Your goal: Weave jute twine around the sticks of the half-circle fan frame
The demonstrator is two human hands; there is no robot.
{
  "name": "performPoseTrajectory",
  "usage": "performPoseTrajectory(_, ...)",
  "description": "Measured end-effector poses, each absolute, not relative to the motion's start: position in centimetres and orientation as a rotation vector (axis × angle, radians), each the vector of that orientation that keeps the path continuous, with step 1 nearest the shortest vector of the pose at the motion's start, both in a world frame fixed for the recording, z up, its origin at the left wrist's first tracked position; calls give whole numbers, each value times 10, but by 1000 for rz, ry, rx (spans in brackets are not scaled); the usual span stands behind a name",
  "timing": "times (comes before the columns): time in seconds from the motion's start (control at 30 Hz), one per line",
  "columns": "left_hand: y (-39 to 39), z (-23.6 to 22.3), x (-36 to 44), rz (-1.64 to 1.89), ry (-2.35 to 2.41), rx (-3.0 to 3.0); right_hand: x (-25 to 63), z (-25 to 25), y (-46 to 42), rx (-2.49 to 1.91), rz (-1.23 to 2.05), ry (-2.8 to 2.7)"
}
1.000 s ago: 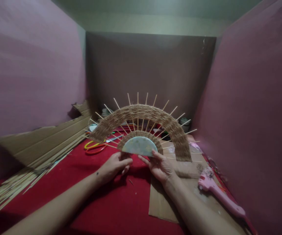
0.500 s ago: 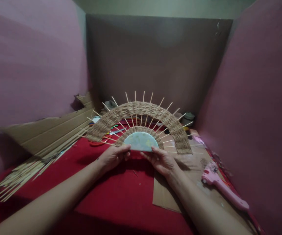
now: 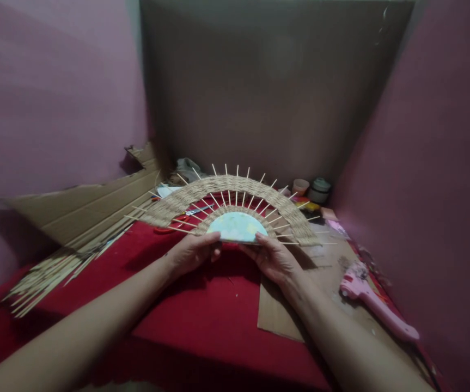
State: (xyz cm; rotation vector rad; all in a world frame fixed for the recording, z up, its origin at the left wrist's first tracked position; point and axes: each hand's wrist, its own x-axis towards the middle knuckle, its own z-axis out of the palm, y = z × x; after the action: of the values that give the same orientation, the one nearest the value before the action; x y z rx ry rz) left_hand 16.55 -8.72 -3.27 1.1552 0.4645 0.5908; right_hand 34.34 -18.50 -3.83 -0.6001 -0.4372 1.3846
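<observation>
Both my hands hold a half-round woven fan piece (image 3: pixel 235 190) above the red cloth (image 3: pixel 202 310). It has a pale half-disc (image 3: pixel 237 226) at its base, thin wooden sticks fanning out, and a wide arch of tan weave across them. My left hand (image 3: pixel 191 253) pinches the half-disc's left lower corner. My right hand (image 3: pixel 273 258) pinches its right lower corner. The piece is tilted back, close to flat.
Cardboard sheets (image 3: pixel 83 209) and a bundle of long sticks (image 3: pixel 50 275) lie at the left. A pink glue gun (image 3: pixel 376 305) rests on a cardboard mat (image 3: pixel 300 310) at the right. Scissors (image 3: pixel 173 220) and small pots (image 3: pixel 318 190) sit behind the fan. Pink walls close in on both sides.
The fan piece has tipped from upright toward flat and moved slightly away, with both hands staying on its base. The view has tilted down.
</observation>
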Motion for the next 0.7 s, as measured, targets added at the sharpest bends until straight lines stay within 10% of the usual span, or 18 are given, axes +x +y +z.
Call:
performPoseTrajectory(0.3, -99, -26, 157, -192, 327, 1525, 338, -40, -186, -713, 1380, -411)
performPoseTrajectory(0.7, -111, -14, 151, -138, 176, 1492, 330, -40, -193, -793, 1446, -418)
